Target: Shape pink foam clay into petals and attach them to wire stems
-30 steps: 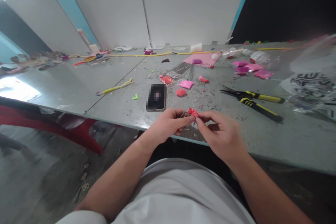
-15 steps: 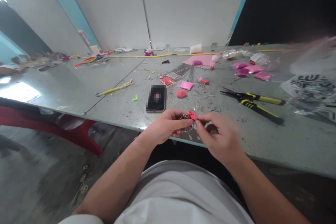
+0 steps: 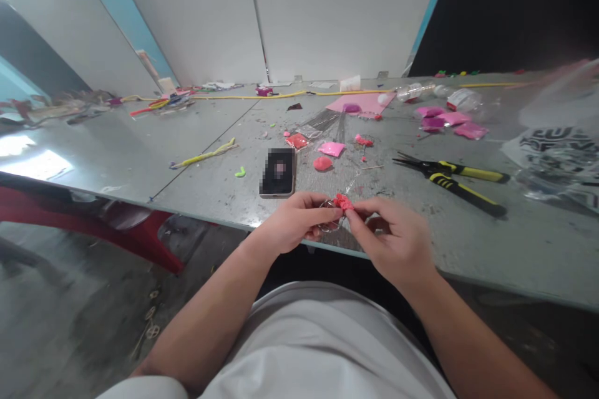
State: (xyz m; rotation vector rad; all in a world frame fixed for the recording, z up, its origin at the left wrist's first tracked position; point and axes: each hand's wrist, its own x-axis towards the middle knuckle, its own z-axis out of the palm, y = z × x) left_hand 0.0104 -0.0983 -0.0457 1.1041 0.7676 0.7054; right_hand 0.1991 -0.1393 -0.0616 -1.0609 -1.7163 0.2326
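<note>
Well left of the phone (image 3: 278, 172) lies a yellow strip (image 3: 203, 156), and a small green piece (image 3: 240, 171) sits just left of the phone. In front of the phone, at the near edge of the table (image 3: 116, 149), the left hand (image 3: 294, 224) pinches a red lump (image 3: 343, 201) with thumb and fingertips. The lump is held right of the phone and nearer the person. The right hand (image 3: 393, 243) pinches it from the other side. Yellow-handled pliers (image 3: 452, 177) lie well right of the phone.

A small crumbly red lump (image 3: 344, 201) is pinched between the left hand (image 3: 292, 224) and right hand (image 3: 393, 243) above the desk's (image 3: 210, 181) near edge. A thin wire loop (image 3: 327, 225) hangs beneath it.
</note>
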